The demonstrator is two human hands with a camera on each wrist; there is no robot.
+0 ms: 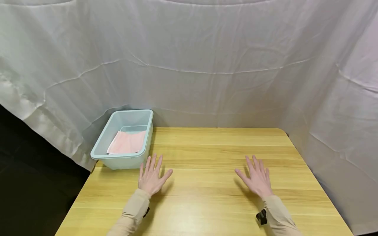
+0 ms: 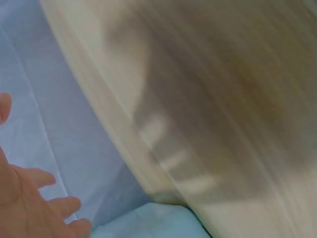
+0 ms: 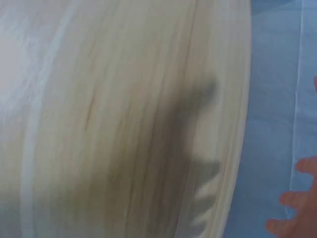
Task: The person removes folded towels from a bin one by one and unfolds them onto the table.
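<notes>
My left hand (image 1: 151,178) hovers over the table with its fingers spread, just right of the near corner of a pale blue plastic bin (image 1: 118,160). Inside the bin lies a pink cloth (image 1: 127,143), flat on the bottom. Farther right, my right hand (image 1: 258,178) is held over the tabletop, fingers spread and holding nothing. The left wrist view catches part of the left hand (image 2: 34,208) and a bit of the bin (image 2: 153,223). At the edge of the right wrist view, fingertips of the right hand (image 3: 299,208) show above the table's shadowed surface.
The wooden table (image 1: 206,150) has a rounded far right corner. Grey-white curtains (image 1: 206,91) hang behind it and along both sides. A dark area (image 1: 35,183) lies off the table's left edge. Small black devices (image 1: 262,217) sit at the wrists.
</notes>
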